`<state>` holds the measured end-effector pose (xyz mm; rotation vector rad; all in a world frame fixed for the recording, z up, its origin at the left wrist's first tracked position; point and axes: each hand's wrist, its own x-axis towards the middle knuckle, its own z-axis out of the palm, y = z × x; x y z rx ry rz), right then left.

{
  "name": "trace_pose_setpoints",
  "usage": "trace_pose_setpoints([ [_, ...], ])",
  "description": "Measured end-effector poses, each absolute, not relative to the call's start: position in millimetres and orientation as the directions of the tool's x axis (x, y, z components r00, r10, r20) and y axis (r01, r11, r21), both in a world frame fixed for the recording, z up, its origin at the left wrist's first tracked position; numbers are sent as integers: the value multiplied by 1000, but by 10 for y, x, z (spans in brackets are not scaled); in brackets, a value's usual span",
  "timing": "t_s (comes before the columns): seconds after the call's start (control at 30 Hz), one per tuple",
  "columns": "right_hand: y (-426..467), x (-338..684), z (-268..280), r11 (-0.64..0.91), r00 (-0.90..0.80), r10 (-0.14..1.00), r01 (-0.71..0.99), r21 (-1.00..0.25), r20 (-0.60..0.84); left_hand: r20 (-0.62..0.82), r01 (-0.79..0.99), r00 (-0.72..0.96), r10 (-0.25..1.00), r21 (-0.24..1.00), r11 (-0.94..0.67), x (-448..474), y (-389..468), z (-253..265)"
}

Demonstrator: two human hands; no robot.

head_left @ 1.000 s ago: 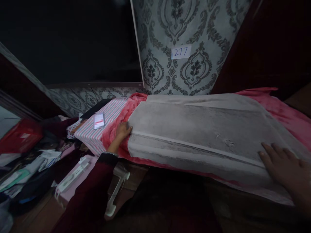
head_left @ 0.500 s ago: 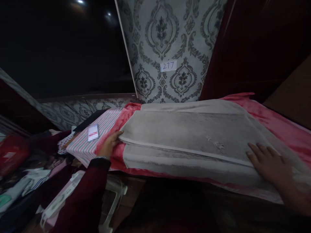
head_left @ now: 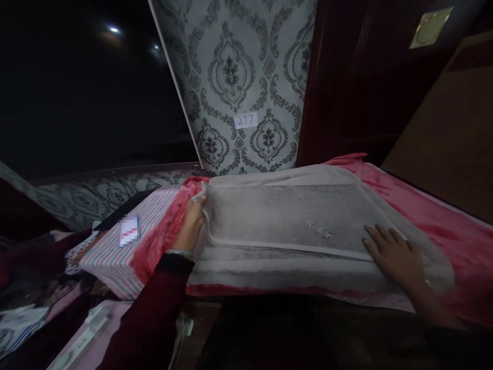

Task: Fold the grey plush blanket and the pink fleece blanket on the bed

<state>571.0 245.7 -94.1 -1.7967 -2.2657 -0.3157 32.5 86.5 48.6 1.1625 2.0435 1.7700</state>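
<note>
A folded grey plush garment (head_left: 265, 210) with pale edging lies in front of me on a pink-red plush blanket (head_left: 400, 192). A small white cord (head_left: 319, 229), looking like a drawstring, rests on its upper layer. My left hand (head_left: 194, 218) is closed on the left end of that layer and holds its edge raised, so the cloth bends upward there. On the right part of the garment my right hand (head_left: 396, 257) lies flat, palm down, fingers spread.
Striped cloth (head_left: 134, 226) with a small blurred label (head_left: 129, 230) sits at the left. A power strip (head_left: 80, 344) and heaped clothes (head_left: 23, 324) are lower left. Behind stand a dark screen (head_left: 88, 92) and a patterned wall (head_left: 231, 67) bearing a paper marked 277 (head_left: 245, 120).
My left hand has lifted the left edge of the garment's upper layer up and away from me. My right hand stays flat on the cloth. The view has shifted rightward.
</note>
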Motion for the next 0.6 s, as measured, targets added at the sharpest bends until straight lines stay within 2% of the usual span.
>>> trace_pose_setpoints([
  [0.03, 2462, 5708, -951, 222, -220, 924, 975, 30, 312, 334, 337, -670, 663, 933, -129, 465, 1062, 552],
  [0.07, 2469, 5707, -964, 222, -221, 923, 974, 32, 314, 332, 303, -661, 673, 938, -165, 635, 1240, 593],
  [0.1, 2478, 5708, -978, 225, -223, 921, 974, 30, 318, 339, 333, -639, 690, 931, -148, 830, 1388, 605],
  [0.17, 2498, 5714, -1010, 235, -228, 914, 972, 19, 335, 366, 509, -538, 759, 859, -54, 1261, 1573, 529],
  [0.27, 2528, 5727, -1047, 246, -229, 905, 969, -2, 358, 267, 800, -270, 925, 597, 62, 1857, 1566, 212],
  [0.33, 2539, 5732, -1053, 253, -233, 899, 967, -6, 370, 186, 906, -128, 974, 422, 38, 2121, 1443, -40],
  [0.4, 2537, 5729, -1043, 257, -237, 896, 966, -3, 377, 206, 954, -52, 977, 301, -13, 2253, 1312, -237],
  [0.47, 2526, 5719, -1028, 252, -232, 897, 968, -4, 375, 262, 966, -30, 965, 254, -39, 2279, 1227, -345],
  [0.6, 2506, 5712, -1028, 246, -222, 898, 969, -14, 381, 285, 961, -21, 958, 270, -59, 2189, 1223, -376],
])
